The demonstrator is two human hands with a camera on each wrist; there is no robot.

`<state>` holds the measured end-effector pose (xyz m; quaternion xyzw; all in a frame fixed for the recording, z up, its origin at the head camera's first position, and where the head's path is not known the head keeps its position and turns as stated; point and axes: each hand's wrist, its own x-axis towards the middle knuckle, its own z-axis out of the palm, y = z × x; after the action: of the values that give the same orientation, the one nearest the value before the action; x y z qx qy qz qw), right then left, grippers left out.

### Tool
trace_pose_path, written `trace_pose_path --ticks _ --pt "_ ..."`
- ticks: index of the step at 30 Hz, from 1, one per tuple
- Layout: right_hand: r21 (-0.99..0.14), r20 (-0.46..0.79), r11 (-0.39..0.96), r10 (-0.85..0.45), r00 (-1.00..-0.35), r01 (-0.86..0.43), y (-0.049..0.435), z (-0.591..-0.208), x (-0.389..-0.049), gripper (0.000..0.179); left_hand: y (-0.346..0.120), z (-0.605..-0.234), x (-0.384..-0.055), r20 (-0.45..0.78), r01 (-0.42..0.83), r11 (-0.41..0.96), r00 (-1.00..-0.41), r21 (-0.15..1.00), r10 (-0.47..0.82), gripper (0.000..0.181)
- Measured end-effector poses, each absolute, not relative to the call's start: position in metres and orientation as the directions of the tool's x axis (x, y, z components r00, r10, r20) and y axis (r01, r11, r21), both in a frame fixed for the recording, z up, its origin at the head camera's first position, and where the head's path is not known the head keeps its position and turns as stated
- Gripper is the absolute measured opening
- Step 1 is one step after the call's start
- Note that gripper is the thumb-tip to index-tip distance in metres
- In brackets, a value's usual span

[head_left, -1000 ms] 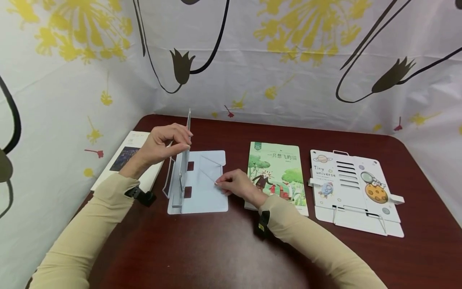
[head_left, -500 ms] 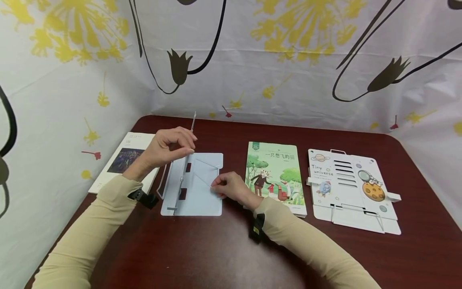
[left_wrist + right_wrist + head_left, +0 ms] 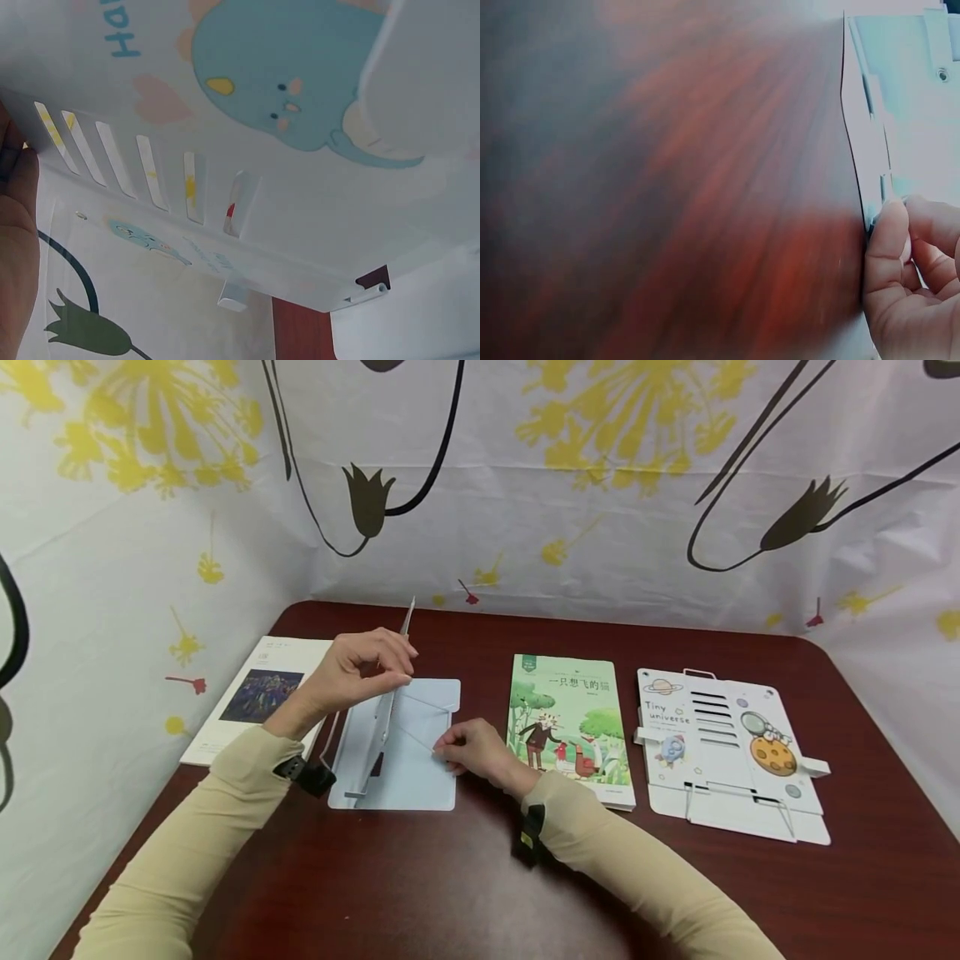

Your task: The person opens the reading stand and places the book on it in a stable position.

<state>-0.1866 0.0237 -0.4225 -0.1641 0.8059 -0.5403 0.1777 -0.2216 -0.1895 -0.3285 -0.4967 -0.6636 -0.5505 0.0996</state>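
Observation:
A folding white book stand stands at the table's left, its base plate [image 3: 423, 785] flat and its slotted back panel [image 3: 382, 735] raised at a steep slant. My left hand [image 3: 358, 667] pinches the panel's upper edge. In the left wrist view, a blue cartoon animal [image 3: 277, 82] is printed on the panel [image 3: 300, 202], above a row of slots; part of that hand [image 3: 19, 247] shows at the left edge. Low over the base's right side, my right hand [image 3: 477, 750] pinches the end of the thin wire support [image 3: 412, 735]. Those pinching fingertips [image 3: 892, 217] also show in the right wrist view.
Left of the stand lies a white book [image 3: 262, 693] with a dark picture. A green picture book [image 3: 573, 718] is to the right. Beyond it a second book stand [image 3: 731, 752], printed "Tiny universe", lies folded flat. A patterned cloth [image 3: 480, 485] hangs behind the brown table [image 3: 480, 885].
The back panel has tilted from nearly upright to leaning rightward, my left hand moving right and slightly down with it. My right hand keeps its pinch on the wire support, shifting slightly left in view.

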Motion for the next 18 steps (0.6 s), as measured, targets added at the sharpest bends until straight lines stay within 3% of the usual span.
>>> trace_pose_path --ticks 14,18 --pt "-0.922 -0.132 0.385 -0.441 -0.888 -0.054 0.021 -0.422 -0.184 0.010 -0.179 -0.335 -0.221 0.663 0.764 -0.068 -0.507 0.641 0.551 0.016" --pt "-0.921 -0.139 0.387 -0.435 -0.890 -0.045 0.021 -0.423 -0.184 0.010 -0.178 -0.335 -0.221 0.662 0.765 -0.060 -0.511 0.641 0.548 0.009"
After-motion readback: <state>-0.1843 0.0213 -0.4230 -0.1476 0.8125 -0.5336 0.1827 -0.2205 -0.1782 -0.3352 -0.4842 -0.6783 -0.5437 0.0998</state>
